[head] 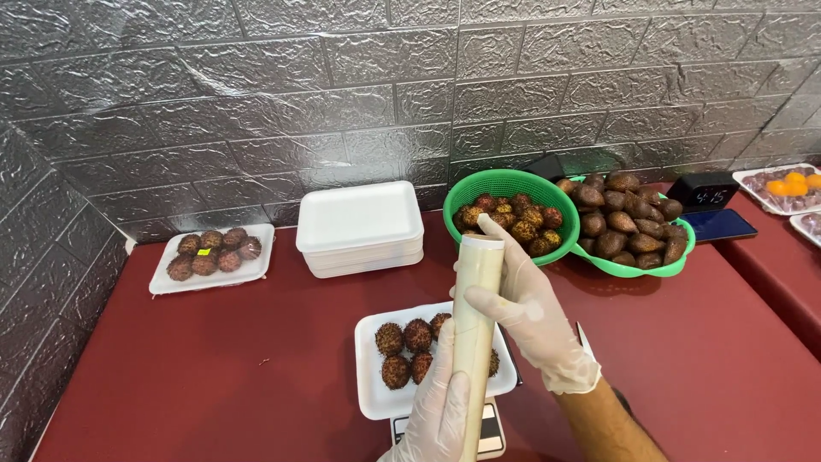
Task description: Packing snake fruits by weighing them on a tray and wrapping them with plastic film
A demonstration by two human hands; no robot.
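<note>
Both my hands wear thin clear gloves. My right hand (523, 310) grips the upper part of an upright roll of cling film (475, 334), with one finger stretched up past its top. My left hand (438, 411) holds the roll's lower end from below. Behind the roll, a white foam tray (369, 376) with several spiky brown-red fruits (404, 351) rests on a small scale (492, 432) at the near edge of the dark red table (256, 368).
A stack of empty foam trays (359, 227) stands at the back. A wrapped tray of fruits (214, 255) lies at the left. Two green baskets hold spiky fruits (511, 216) and scaly brown fruits (629, 224). A phone (718, 224), a small clock (703, 192) and more trays (782, 188) are at the right.
</note>
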